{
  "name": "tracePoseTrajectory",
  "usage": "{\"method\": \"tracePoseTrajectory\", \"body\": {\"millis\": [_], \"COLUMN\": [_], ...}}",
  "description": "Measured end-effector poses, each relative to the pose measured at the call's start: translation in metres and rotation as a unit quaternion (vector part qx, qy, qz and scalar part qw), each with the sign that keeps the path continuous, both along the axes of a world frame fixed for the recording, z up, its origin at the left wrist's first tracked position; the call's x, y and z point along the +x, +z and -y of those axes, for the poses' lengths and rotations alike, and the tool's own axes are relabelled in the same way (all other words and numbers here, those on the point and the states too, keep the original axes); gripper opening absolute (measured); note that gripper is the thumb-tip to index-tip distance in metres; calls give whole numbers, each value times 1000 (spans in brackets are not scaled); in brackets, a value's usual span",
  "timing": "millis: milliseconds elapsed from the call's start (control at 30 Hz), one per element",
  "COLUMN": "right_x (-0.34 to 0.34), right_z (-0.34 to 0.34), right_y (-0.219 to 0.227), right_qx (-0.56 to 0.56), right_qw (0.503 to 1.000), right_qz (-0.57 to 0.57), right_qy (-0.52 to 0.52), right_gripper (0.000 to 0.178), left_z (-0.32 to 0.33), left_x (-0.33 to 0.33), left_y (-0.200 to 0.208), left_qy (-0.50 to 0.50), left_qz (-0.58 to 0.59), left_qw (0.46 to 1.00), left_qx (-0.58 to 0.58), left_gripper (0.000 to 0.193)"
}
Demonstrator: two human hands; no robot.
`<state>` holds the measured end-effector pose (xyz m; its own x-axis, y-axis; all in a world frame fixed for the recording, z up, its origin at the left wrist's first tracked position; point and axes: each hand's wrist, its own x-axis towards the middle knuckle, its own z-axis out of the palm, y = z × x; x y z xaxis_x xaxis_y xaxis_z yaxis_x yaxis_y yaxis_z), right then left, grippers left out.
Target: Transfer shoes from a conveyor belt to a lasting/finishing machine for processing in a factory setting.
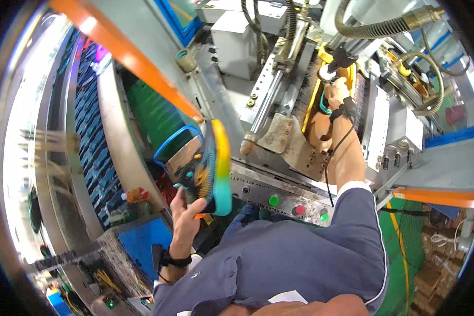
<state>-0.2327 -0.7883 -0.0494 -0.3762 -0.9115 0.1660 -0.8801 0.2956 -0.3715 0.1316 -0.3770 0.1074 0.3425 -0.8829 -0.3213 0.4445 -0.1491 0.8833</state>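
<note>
My left hand (185,218) grips the end of a shoe sole (223,168) whose side fades from yellow through green to teal, with a dark ribbed face. The sole stands on edge above a blue-rimmed basket (163,150) and is slightly blurred. My right hand (338,94) reaches into the machine bed, fingers curled beside a black and white clamp head (329,72). A teal curved edge (324,107) shows under those fingers; what they hold is mostly hidden. Just nearer lies a tan, hollow curved piece (320,131), between yellow strips (312,105).
A control panel with green and red buttons (274,200) runs along the machine front, close to my body. Orange bars (137,58) flank the machine. On the left runs a dark conveyor (92,131). Corrugated hoses (384,29) hang overhead at the right.
</note>
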Motion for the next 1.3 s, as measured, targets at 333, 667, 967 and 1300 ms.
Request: {"method": "tracePoseTrajectory", "body": {"millis": [333,667,967,1300], "right_x": [109,126,312,686], "right_z": [-300,-355,-356,-694], "right_y": [64,-113,41,354], "right_qx": [-79,-46,-85,-157], "right_qw": [883,760,695,218], "right_qz": [142,84,223,219], "right_qy": [439,642,679,938], "right_gripper": [15,18,19,42], "left_z": [-146,-271,-418,-682], "left_x": [-26,-98,-100,61], "left_y": [-60,-74,-68,-158], "left_qy": [287,425,639,809], "left_qz": [-22,15,-55,-11], "left_qw": [957,894,763,581], "left_qx": [23,141,82,93], "left_gripper": [42,40,45,32]}}
